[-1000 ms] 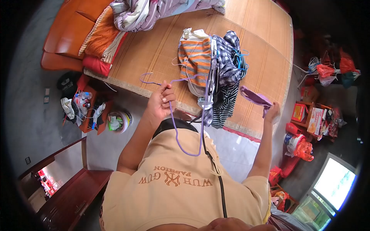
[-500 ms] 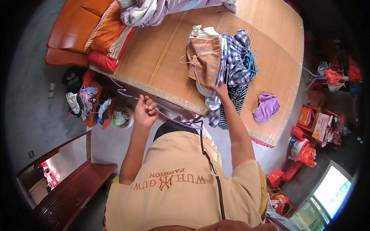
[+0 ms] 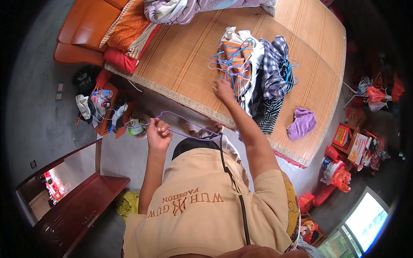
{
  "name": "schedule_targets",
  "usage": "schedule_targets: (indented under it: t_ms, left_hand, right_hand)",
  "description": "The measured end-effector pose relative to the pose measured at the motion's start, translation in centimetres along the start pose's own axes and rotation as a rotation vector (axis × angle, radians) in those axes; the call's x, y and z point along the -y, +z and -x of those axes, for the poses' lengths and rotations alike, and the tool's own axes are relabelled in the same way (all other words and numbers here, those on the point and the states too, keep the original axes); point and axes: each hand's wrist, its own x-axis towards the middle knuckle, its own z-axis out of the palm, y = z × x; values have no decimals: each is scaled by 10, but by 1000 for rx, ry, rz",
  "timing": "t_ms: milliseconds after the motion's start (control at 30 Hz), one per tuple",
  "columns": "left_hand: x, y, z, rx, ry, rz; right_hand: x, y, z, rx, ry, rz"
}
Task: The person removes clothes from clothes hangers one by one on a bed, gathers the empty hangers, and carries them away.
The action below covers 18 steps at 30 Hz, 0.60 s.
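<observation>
My left hand [image 3: 159, 134] is closed on a purple wire hanger [image 3: 189, 133], which stretches in front of my waist beyond the bed's near edge. My right hand [image 3: 223, 90] is closed at the pile of clothes, by several blue and purple hangers [image 3: 234, 64] lying over an orange-and-grey striped garment [image 3: 246, 53]. What its fingers grip is too small to make out. Beside the striped garment lie a checked shirt [image 3: 273, 69] and a black-and-white striped one [image 3: 272, 112]. A small purple cloth [image 3: 301, 123] rests on the mat to the right, apart from the pile.
The bed's woven mat [image 3: 185, 56] spans the view ahead. At the upper left are a quilt [image 3: 172, 10] and an orange pillow [image 3: 127, 32]. A bin [image 3: 137, 127] and a cluttered drawer unit [image 3: 105, 122] stand at the left. A black cord runs down my shirt.
The purple cloth was put down from my right hand onto the mat. My right hand then moved left over the pile, where more hangers now show. The hanger in my left hand swung flatter.
</observation>
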Motion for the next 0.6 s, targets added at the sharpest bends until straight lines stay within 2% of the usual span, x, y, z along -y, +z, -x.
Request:
schedule_targets:
  t_ms: [33,67,100,133,167,200,233,267,300,333,367,467,533,600]
  left_hand:
    - [-2,-2,1,-14,14,-5]
    - [-4,-4,0,-12,17,1]
    - [-6,-8,1,-16,5,16]
    - [-8,-12,2,-23,-7,31]
    - [-10,-14,4,-34,-2,39]
    - [-11,-15,6,-47,4,24]
    - [-12,-17,7,-59,10,8]
    - [-13,-22,6,-82,18,14]
    - [-14,-29,5,-93,20,21]
    - [-15,-36,3,-98,11,9]
    - [-16,-39,1,-98,1,-6]
    - [-14,-39,-3,-99,-14,-5]
    - [-10,-40,-8,-101,-24,-5]
    - [-6,-40,-11,-98,-37,-5]
  right_hand:
    - [-9,-17,5,165,147,179]
    - [-37,-16,12,186,206,317]
    - [-66,-15,27,2,144,375]
    - [-80,-45,44,115,-8,651]
    - [-116,-42,49,90,-109,793]
    - [-90,-77,63,-12,51,618]
    - [-128,-59,59,-108,326,421]
    - [-185,-37,64,-238,140,611]
    - [-127,-86,76,-173,480,574]
    - [-133,-92,82,-287,790,423]
    - [-144,-103,91,-254,880,348]
    - [-222,-100,107,-191,961,309]
    - [-226,-105,111,-113,787,276]
    - [-208,-103,113,-160,726,197]
